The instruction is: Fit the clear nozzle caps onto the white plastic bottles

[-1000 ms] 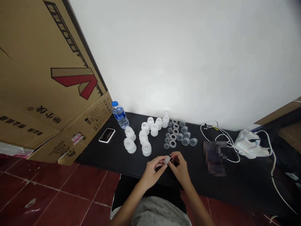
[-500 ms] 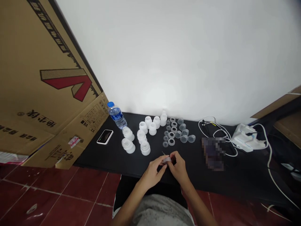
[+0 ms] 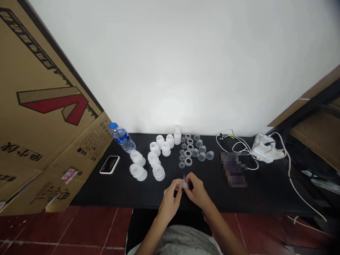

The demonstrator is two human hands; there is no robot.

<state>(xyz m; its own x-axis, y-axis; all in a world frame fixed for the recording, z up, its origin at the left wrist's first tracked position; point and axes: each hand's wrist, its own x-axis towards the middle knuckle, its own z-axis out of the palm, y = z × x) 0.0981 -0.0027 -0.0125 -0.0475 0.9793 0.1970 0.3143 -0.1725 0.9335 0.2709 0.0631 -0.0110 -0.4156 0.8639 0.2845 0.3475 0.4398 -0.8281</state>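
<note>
Pinching a small translucent plastic piece (image 3: pixel 183 185), the left hand (image 3: pixel 168 200) and right hand (image 3: pixel 198 193) bring their grip together, fingertips clamped on it from both sides, a thin pointed tip (image 3: pixel 183 176) rising above. They sit over the matte black worktop (image 3: pixel 111 189). Beyond stand frosted white ribbed plastic cups (image 3: pixel 156 157), then flat clear rings (image 3: pixel 188 154) and small clear round cups (image 3: pixel 202 156). Farther left, a ridged plastic water bottle (image 3: pixel 122 139) with a blue cap lies near the corrugated cardboard box (image 3: pixel 45 106).

Black table (image 3: pixel 117 191) with plastic parts (image 3: pixel 166 149)
</note>
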